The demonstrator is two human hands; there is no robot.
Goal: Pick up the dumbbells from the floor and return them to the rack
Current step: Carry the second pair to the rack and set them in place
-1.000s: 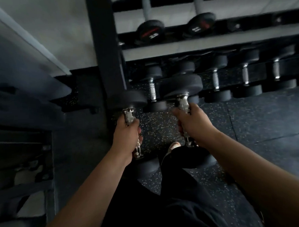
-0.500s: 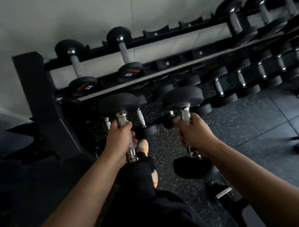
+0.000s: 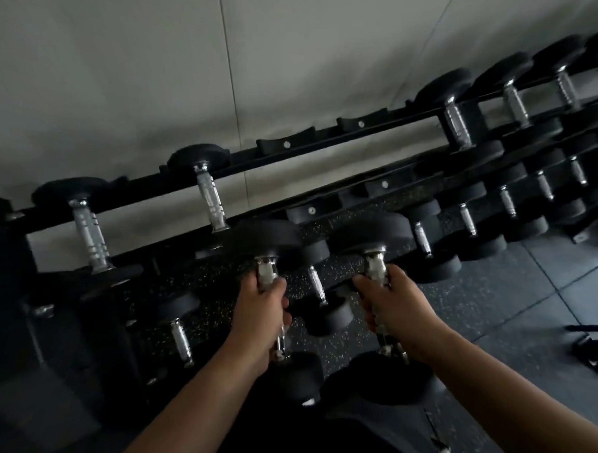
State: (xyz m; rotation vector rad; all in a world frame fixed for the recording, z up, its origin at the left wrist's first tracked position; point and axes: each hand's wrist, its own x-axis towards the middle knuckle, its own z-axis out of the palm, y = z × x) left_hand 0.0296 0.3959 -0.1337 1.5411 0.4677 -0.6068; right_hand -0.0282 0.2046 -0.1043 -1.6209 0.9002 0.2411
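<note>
In front of the rack (image 3: 322,153), both hands are raised off the floor, each clamped around the chrome handle of a dumbbell. The left hand (image 3: 260,313) grips the left dumbbell (image 3: 267,241) with fingers wrapped fully round the handle; the right hand (image 3: 393,301) grips the right dumbbell (image 3: 373,233) the same way. The hands are apart, side by side at about the same height.

Each dumbbell's long axis runs away from the person toward the rack, roughly parallel to the other. The far heads point at the rack and tilt slightly upward, overlapping the front edge of the upper tier in this view; whether they touch it cannot be told. The near heads hang below the wrists, close to the person's dark clothing.

On the upper tier, two racked dumbbells (image 3: 85,228) lie to the left of the held pair, their handles also running front to back across the rails. Empty cradles (image 3: 287,144) sit on the back rail beyond the hands, and further dumbbells fill the tier to the right. The lower tier (image 3: 479,218) holds a row of dumbbells, all pointing the same way. A speckled rubber floor (image 3: 499,303) lies below, with a pale wall (image 3: 180,60) behind the rack.
</note>
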